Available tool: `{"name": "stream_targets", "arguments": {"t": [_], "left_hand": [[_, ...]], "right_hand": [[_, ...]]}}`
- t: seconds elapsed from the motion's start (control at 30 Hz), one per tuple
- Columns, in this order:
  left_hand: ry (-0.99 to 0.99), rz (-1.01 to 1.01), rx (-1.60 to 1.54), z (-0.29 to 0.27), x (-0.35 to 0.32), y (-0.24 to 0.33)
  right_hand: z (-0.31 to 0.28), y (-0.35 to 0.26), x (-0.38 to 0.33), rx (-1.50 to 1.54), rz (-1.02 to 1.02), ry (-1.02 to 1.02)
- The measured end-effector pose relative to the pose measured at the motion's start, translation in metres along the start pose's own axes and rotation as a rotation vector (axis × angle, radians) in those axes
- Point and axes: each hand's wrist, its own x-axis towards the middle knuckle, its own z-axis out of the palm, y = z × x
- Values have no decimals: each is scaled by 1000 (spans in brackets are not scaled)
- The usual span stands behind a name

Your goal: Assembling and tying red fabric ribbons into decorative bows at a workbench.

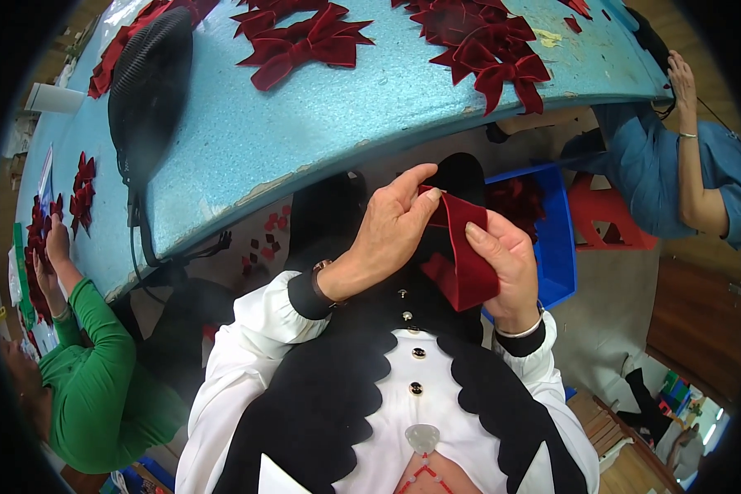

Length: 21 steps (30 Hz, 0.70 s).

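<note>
Over my lap, a wide dark-red velvet ribbon (pixel 471 265) is folded into a loop. My right hand (pixel 506 267) grips its right side, thumb on the outer face and fingers behind it. My left hand (pixel 379 230) pinches the ribbon's upper left corner with the thumb; its index finger stretches out above. The ribbon's lower end hangs between the hands, in front of my black clothing. Dark-red velvet bows (pixel 307 45) lie on the light-blue table ahead, with another pile of bows (pixel 490 53) to their right.
A blue crate (pixel 560 247) holding dark-red pieces stands right of my knees, beside a red stool (pixel 609 218). A black ribbed oval device (pixel 150 90) stands on the table at left. Co-workers sit left in green (pixel 99 379) and right in blue (pixel 642 181). Red scraps (pixel 267 243) litter the floor.
</note>
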Motion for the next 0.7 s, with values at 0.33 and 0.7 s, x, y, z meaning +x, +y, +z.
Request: {"name": "stream_targets", "arguments": {"t": [0.33,0.7], "left_hand": [[-158,-321,-199,-8,4,9],[-196,-526,-514,-10,5,25]], "right_hand": [[-17,15,7,90,220,-190],[-19,41,6,-27,45,-102]]}}
